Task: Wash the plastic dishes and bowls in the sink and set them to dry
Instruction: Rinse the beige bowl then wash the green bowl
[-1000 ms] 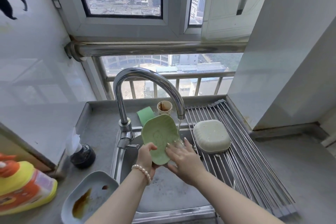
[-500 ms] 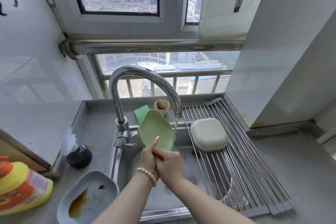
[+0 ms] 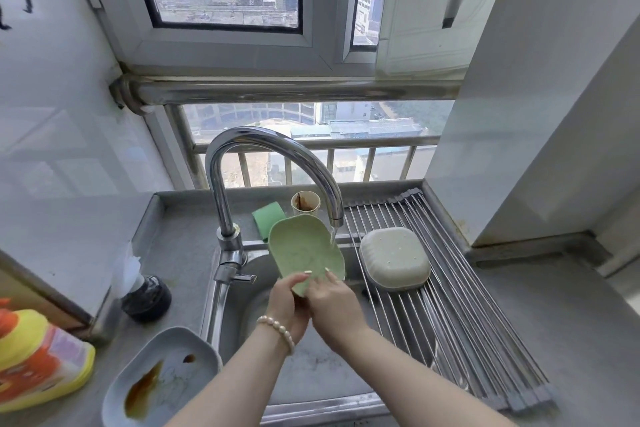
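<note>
A light green plastic dish [image 3: 304, 246] stands tilted on edge over the sink [image 3: 322, 371], its upper right rim under the stream from the tap [image 3: 273, 163]. My left hand [image 3: 287, 302] grips its lower edge, thumb on the face. My right hand [image 3: 332, 302] holds the same lower edge beside it, fingertips on the dish's face. A pale green bowl [image 3: 394, 256] lies upside down on the roll-up drying rack [image 3: 460, 322] over the sink's right half. A grey-blue dish [image 3: 166, 374] smeared with brown sauce sits on the counter at the front left.
A paper cup [image 3: 305, 205] with brown residue and a green sponge [image 3: 268, 217] stand behind the sink. A yellow and orange detergent bottle [image 3: 38, 357] lies at the far left, with a black round object [image 3: 147, 296] near the wall. Grey counter [image 3: 554, 340] spreads to the right.
The dish has turned more upright under the water. My right hand slid from the dish's face down to its lower edge, close beside my left hand.
</note>
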Motion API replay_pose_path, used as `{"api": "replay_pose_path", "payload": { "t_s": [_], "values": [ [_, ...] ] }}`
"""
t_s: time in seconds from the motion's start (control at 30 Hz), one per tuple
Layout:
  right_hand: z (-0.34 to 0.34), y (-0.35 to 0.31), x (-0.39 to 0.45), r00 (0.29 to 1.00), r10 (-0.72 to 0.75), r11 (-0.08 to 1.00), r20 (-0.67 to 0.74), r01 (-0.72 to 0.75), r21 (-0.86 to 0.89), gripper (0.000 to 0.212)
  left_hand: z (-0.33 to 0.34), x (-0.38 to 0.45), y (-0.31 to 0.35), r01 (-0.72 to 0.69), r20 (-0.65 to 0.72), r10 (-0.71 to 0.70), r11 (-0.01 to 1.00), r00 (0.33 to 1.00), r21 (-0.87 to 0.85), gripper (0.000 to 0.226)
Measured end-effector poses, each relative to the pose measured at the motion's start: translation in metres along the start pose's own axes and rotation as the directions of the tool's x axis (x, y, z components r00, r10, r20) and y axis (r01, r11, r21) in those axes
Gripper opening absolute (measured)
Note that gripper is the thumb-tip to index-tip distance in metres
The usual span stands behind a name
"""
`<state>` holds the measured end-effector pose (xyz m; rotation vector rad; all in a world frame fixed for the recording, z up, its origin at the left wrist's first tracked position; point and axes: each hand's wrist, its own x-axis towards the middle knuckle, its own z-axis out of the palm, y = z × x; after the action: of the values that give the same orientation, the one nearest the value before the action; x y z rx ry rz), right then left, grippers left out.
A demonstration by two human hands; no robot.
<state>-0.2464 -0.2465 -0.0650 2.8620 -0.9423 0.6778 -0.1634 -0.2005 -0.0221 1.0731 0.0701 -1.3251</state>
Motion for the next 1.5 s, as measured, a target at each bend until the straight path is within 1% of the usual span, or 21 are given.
{"api": "replay_pose_path", "payload": {
  "t_s": [0.07,0.13,0.2,0.3,0.37,0.43,0.5,0.6,0.67,0.73,0.8,0.87,0.93,1.0,1.07,1.13,1.2,1.33,1.43,1.47,1.5],
  "values": [
    [-0.007,-0.013,0.006,0.996,0.085,0.968,-0.02,-0.078,0.24,0.027,0.0,0.004,-0.006,-0.018,-0.046,0.017,1.0,0.999,-0.002,0.016],
    [-0.007,-0.015,0.005,0.988,0.153,0.864,0.018,-0.143,0.482,0.025,0.001,0.007,-0.005,-0.035,-0.087,0.036,0.999,0.996,0.007,0.016],
    [-0.003,-0.001,-0.002,0.994,0.101,0.813,0.041,-0.107,0.573,0.022,0.002,0.004,0.006,-0.038,-0.09,0.04,0.999,0.995,0.024,0.018],
    [-0.002,0.035,-0.012,0.991,-0.135,0.925,-0.025,0.135,0.356,0.017,-0.002,0.002,0.023,-0.023,-0.088,0.035,0.99,0.995,0.141,0.02],
    [0.003,0.051,-0.014,0.975,-0.222,0.971,-0.018,0.222,0.093,0.029,-0.007,0.005,0.03,-0.008,-0.099,0.03,0.977,0.995,0.215,0.02],
    [0.007,0.05,-0.014,0.986,-0.163,0.982,-0.021,0.16,-0.1,0.034,-0.006,0.007,0.033,0.004,-0.093,0.016,0.979,0.996,0.204,0.021],
    [0.006,0.043,-0.011,0.99,-0.099,0.985,-0.098,0.084,-0.151,0.032,-0.002,0.006,0.031,0.004,-0.078,0.009,0.985,0.997,0.171,0.022],
    [-0.006,0.018,-0.001,0.981,-0.052,0.999,-0.185,0.05,-0.017,0.04,0.002,0.005,0.017,-0.04,0.0,0.041,0.994,0.999,0.099,0.021],
    [-0.015,-0.002,0.006,0.98,0.002,0.987,-0.198,0.03,0.157,0.024,0.004,0.004,0.007,-0.042,0.009,0.042,0.998,0.999,0.047,0.028],
    [-0.016,-0.014,0.008,0.977,0.118,0.936,-0.179,-0.048,0.35,0.012,0.008,0.003,0.007,-0.024,-0.007,0.025,0.999,1.0,0.045,0.023],
    [-0.015,-0.01,0.003,0.982,0.144,0.863,-0.122,-0.064,0.501,0.014,0.011,0.002,0.013,-0.044,-0.027,0.046,0.997,0.999,0.07,0.027],
    [-0.011,0.008,-0.005,0.992,0.019,0.873,-0.123,0.043,0.486,0.014,0.008,0.005,0.021,-0.075,-0.016,0.076,0.993,0.997,0.091,0.036],
    [-0.011,0.033,-0.011,0.976,-0.133,0.933,-0.17,0.181,0.309,0.012,0.004,0.005,0.026,-0.077,-0.011,0.08,0.982,0.997,0.172,0.036],
    [-0.011,0.053,-0.014,0.967,-0.213,0.96,-0.138,0.233,0.154,0.015,0.001,0.006,0.027,-0.064,-0.005,0.067,0.969,0.998,0.239,0.032],
    [-0.008,0.056,-0.015,0.975,-0.207,0.978,-0.078,0.208,0.005,0.023,0.0,0.006,0.029,-0.056,-0.008,0.06,0.971,0.998,0.231,0.029],
    [-0.004,0.051,-0.015,0.988,-0.13,0.99,-0.08,0.125,-0.072,0.031,0.0,0.005,0.028,-0.04,0.007,0.039,0.987,0.999,0.155,0.026],
    [-0.006,0.039,-0.01,0.989,-0.065,0.997,-0.136,0.06,-0.045,0.022,-0.002,0.004,0.021,-0.037,0.019,0.036,0.997,0.999,0.07,0.022],
    [-0.018,-0.007,0.0,0.987,0.034,0.974,-0.157,0.003,0.228,0.016,-0.001,0.002,-0.002,-0.031,0.032,0.031,0.999,0.999,-0.016,0.013],
    [-0.019,-0.014,-0.005,0.973,0.189,0.827,-0.136,-0.082,0.557,0.017,0.006,0.001,0.004,-0.011,0.017,0.011,1.0,1.0,-0.027,0.034],
    [-0.018,-0.007,-0.01,0.974,0.163,0.823,-0.155,-0.048,0.566,0.016,0.006,0.002,0.009,-0.021,0.013,0.021,0.999,1.0,-0.031,0.04],
    [-0.015,0.002,-0.015,0.977,0.084,0.868,-0.194,0.024,0.496,0.014,0.005,0.002,0.015,-0.032,0.005,0.032,0.999,0.999,-0.022,0.043]
  ]
}}
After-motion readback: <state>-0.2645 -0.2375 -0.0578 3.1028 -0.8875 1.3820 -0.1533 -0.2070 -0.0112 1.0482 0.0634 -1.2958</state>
